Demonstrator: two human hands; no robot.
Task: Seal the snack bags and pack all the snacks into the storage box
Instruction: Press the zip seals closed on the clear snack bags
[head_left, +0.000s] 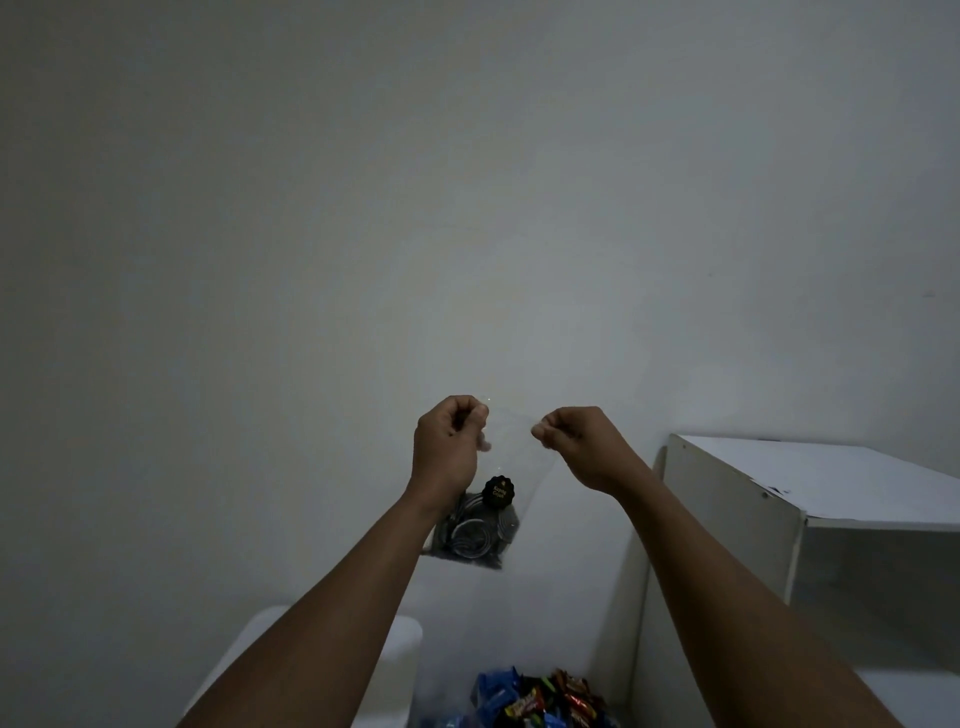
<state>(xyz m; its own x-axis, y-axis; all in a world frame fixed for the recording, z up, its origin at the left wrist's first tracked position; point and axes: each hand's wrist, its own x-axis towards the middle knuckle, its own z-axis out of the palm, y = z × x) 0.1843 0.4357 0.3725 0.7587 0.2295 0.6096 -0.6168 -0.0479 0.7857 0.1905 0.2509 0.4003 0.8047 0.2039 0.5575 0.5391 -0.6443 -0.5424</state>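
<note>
Currently both hands are raised before a plain wall. Left hand (449, 441): fingers curled, pinching the top left corner of the clear snack bag (478, 535). Right hand (576, 441): likewise clenched on the top right corner. The bag hangs between them, dark contents settled low. Round black label (497, 491) on the bag, gold lettering too small to read. Wrapped snacks (540, 701), blue and red-yellow, lie below at the lower edge; print illegible.
</note>
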